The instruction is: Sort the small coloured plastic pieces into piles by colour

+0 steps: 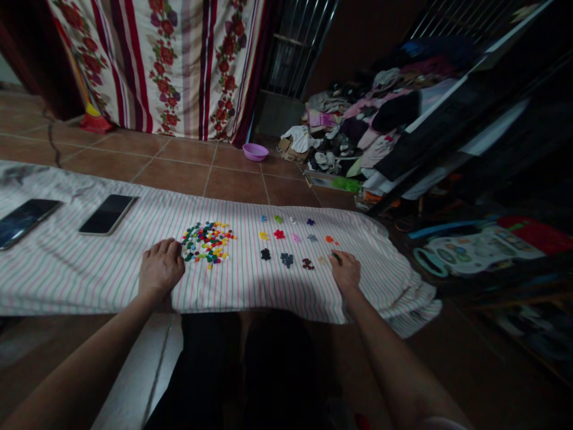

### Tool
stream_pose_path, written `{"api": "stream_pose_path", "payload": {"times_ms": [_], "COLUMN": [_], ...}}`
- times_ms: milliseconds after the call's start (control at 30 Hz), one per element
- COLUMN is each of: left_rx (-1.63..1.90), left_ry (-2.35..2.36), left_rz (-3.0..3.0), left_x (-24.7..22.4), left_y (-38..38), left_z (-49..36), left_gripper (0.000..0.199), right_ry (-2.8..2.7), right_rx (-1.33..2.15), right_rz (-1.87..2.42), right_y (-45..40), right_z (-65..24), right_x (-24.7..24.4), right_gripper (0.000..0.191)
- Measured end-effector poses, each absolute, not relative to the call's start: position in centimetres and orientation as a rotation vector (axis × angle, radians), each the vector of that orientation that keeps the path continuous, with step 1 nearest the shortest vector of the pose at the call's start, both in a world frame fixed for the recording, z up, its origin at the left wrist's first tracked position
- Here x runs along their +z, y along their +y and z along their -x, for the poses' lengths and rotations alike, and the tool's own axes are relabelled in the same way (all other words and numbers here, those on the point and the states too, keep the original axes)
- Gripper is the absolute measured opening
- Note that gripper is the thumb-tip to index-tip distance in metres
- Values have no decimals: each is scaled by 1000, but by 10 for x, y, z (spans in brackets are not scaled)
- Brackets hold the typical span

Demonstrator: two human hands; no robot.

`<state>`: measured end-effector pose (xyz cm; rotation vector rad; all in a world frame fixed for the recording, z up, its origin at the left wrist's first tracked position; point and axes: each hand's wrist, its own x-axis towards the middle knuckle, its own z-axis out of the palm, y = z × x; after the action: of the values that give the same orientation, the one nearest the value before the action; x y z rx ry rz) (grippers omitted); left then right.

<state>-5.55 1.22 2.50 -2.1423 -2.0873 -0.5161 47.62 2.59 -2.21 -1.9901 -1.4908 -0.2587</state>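
Note:
A mixed pile of small colourful pieces [208, 242] lies on the striped cloth [250, 286]. My left hand [160, 267] rests palm down at the pile's left edge, fingers curled; what is under them is hidden. To the right, sorted clusters sit in rows, among them a red cluster [279, 235], a black cluster [265, 254], a dark grey cluster [287, 260] and a brown cluster [308, 263]. My right hand [347, 273] pinches a small dark green piece [336, 258] just above the cloth, beside the beige cluster [322, 261] and below the orange cluster [331, 240].
Two phones lie at the left, a dark phone [27, 220] and a light-edged phone [108, 215]. Beyond the cloth stand a purple basin [255, 152] on the tiled floor [188, 167] and a heap of clothes [353, 128]. A floral curtain [188, 65] hangs behind.

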Motion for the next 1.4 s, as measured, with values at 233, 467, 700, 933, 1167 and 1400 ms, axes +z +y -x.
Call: {"api": "stream_pose_path", "payload": {"times_ms": [233, 467, 700, 933, 1167, 1400], "left_rx": [-537, -563, -546, -581, -578, -640], "left_ry": [-2087, -2094, -2073, -2068, -2081, -2083], "left_rz": [2123, 2135, 2141, 2132, 2143, 2126], "left_x": [24, 23, 19, 19, 22, 18], "left_y": [12, 13, 15, 15, 14, 15], "left_z": [56, 55, 58, 56, 56, 56], "left_gripper": [31, 31, 28, 27, 25, 25], "right_ry": [-1487, -1466, -1389, -1424, -1646, -1836], "right_rx": [-321, -386, -463, -512, -399, 36], "right_rz": [1972, 1988, 1902, 1765, 1420, 1187], "right_y": [22, 22, 23, 21, 29, 38], "right_z": [-470, -464, -465, -441, -349, -235], "right_x": [-20, -17, -18, -5, 30, 32], "right_gripper": [20, 20, 26, 28, 27, 29]}}
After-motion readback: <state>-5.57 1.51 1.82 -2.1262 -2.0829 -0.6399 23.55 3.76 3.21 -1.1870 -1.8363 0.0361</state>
